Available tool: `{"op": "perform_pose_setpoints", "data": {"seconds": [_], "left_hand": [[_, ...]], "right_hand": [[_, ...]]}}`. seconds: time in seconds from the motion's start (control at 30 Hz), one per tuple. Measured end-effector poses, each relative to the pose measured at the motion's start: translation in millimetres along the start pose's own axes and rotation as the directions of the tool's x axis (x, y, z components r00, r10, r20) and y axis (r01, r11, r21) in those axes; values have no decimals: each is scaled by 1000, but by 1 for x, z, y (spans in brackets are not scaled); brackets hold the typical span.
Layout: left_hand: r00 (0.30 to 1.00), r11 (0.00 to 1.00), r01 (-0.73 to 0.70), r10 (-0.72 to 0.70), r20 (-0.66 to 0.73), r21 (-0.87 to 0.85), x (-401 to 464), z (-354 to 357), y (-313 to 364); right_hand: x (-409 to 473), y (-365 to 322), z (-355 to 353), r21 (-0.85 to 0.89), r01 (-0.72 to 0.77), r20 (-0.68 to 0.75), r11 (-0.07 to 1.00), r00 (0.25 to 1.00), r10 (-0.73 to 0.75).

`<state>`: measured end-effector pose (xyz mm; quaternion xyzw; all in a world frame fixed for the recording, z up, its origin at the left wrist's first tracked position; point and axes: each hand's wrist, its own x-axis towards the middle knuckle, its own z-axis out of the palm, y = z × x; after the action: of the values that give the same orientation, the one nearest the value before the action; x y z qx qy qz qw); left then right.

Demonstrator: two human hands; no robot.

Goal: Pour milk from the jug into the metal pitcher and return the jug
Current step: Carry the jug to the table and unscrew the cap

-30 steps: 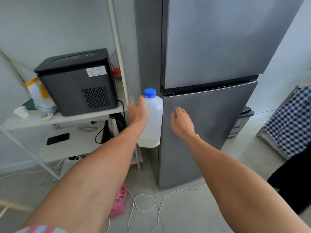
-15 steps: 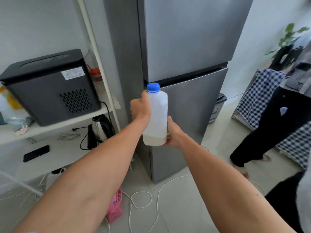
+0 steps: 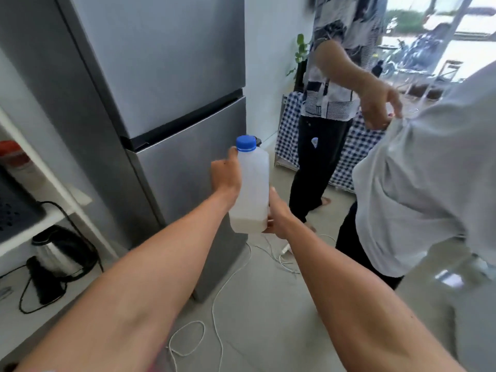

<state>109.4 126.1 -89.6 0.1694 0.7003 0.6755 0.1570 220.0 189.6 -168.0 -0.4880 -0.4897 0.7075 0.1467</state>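
Observation:
The milk jug (image 3: 253, 183) is a translucent white plastic bottle with a blue cap, upright, with only a little milk at the bottom. My left hand (image 3: 225, 174) grips its upper side. My right hand (image 3: 277, 214) supports it at the lower right corner and base. I hold it in front of the closed lower door of the grey fridge (image 3: 166, 103). No metal pitcher is in view.
Two people stand close on the right: one in a patterned shirt and black trousers (image 3: 330, 98), one in a white shirt (image 3: 429, 183). A white shelf (image 3: 51, 183) with a kettle (image 3: 61, 251) is at left. White cables (image 3: 214, 312) lie on the floor.
The view has swung right, away from the shelf toward the two people. My right hand left the fridge door and came under the jug; both hands now hold it, further right.

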Motion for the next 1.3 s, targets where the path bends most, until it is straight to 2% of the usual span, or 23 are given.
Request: {"op": "perform_pose_setpoints", "data": {"seconds": [0.23,0.37,0.53,0.67,0.9,1.0,1.13,1.23,1.3], "left_hand": [[963,1000,-17,17,268,0,-64,89,6],[935,998,-65,52,351,25,-119,130,12],[894,999,-33,42,447,-27,-196,166,17],[843,1000,-18,15,537,0,-254,186,16],[745,1000,-12,-7,667,23,-367,226,16],[647,999,-31,-12,762,41,-420,239,18],[504,1000,1,-23,863,26,-499,259,17],[374,1000,-11,-14,927,19,-560,276,18],[286,999,-25,-20,958,29,-599,288,15]], "right_hand": [[-36,21,-108,140,16,-200,990,980,13],[-64,40,-167,243,31,-292,969,956,43],[-120,71,-228,355,102,-396,929,917,50],[-161,98,-273,320,92,-475,943,877,75],[-245,158,-342,374,152,-602,915,790,115],[-286,183,-369,411,204,-662,889,737,137],[-340,222,-411,435,257,-753,863,629,193],[-390,246,-433,478,316,-805,819,530,266],[-424,262,-445,494,360,-822,791,491,289]]}}
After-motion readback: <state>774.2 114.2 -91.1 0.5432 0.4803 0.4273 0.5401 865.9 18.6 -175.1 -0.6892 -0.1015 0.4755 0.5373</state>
